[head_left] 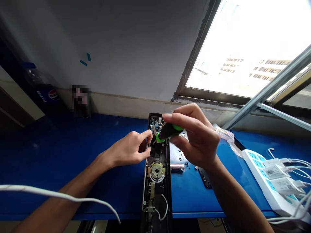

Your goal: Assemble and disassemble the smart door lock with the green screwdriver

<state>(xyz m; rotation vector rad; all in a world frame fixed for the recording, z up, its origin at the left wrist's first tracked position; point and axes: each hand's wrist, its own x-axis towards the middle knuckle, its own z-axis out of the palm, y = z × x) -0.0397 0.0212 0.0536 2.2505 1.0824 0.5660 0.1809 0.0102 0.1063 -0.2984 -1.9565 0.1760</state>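
Observation:
A long, narrow black housing (157, 155) lies open on the blue table, reaching past its front edge. Inside it are a circuit board (155, 124) at the far end, a round metal part (156, 171) and a white wire (166, 207). My right hand (194, 132) is closed round a black and green screwdriver (170, 132), tilted over the housing's upper part; its tip is hard to make out. At the housing's left edge is my left hand (136, 147), thumb and forefinger curved towards each other against the rim; whatever lies between them is hidden.
Small screws (187, 165), a pinkish cylinder (178, 167) and a black plate (206, 178) lie right of the housing. A white power strip (262, 181) with plugs stands farther right. A white cable (60, 194) crosses over my left forearm. A Pepsi bottle (46, 90) stands back left.

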